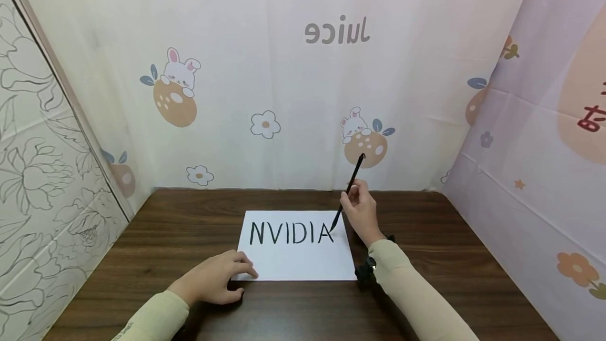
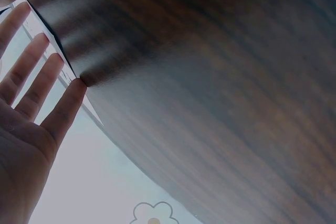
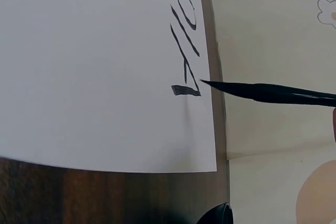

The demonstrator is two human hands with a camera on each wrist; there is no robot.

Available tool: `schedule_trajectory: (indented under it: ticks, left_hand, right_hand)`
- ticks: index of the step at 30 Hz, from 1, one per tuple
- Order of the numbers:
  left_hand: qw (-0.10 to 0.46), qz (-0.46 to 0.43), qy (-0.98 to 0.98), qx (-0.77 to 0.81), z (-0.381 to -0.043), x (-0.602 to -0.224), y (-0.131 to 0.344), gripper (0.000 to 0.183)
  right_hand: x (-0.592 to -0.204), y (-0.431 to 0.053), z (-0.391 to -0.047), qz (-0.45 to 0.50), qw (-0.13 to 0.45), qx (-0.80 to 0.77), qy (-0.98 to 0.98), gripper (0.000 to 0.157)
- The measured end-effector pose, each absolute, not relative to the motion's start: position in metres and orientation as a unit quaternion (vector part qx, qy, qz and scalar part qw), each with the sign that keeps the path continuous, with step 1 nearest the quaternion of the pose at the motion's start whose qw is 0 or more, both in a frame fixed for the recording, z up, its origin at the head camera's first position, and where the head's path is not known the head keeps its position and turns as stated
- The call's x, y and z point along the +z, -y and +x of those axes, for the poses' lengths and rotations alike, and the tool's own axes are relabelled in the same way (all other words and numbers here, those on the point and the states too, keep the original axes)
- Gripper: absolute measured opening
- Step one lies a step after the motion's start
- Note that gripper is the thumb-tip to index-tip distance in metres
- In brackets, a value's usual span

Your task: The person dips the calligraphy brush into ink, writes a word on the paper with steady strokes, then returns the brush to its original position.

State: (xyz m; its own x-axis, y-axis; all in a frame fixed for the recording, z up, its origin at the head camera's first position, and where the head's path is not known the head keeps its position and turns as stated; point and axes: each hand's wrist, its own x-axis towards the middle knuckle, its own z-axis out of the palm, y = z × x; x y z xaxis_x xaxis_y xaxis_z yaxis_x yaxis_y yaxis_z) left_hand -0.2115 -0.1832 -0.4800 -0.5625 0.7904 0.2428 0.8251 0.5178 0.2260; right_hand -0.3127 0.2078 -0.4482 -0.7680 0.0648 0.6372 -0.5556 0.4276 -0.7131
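Note:
A white sheet of paper (image 1: 303, 263) lies on the wooden table, with NVIDIA lettered across its upper half in black strokes. My right hand (image 1: 362, 212), right of the sheet, pinches a black calligraphy brush (image 1: 351, 186), tilted with its tip down by the last A. In the right wrist view the dark bristles of the brush (image 3: 262, 93) end in a fine point beside that A; whether it touches the paper I cannot tell. My left hand (image 1: 215, 278) rests at the sheet's lower left corner, its fingers (image 2: 71, 100) extended and spread in the left wrist view.
The dark wooden table (image 1: 426, 288) extends around the sheet on all sides. Patterned curtains (image 1: 303, 83) with bunnies and flowers hang behind it, with others to the left and right. A black wrist device (image 1: 366, 268) sits at the right cuff.

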Motion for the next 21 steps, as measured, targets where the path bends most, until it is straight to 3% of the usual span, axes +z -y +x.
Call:
schedule_trajectory:
  ticks: [21]
  left_hand:
    - [0.033,-0.451,0.878,-0.157,-0.211,-0.479,0.183,0.032]
  right_hand:
    - [-0.402,-0.214,-0.286,0.135,0.254,0.578,0.764,0.034]
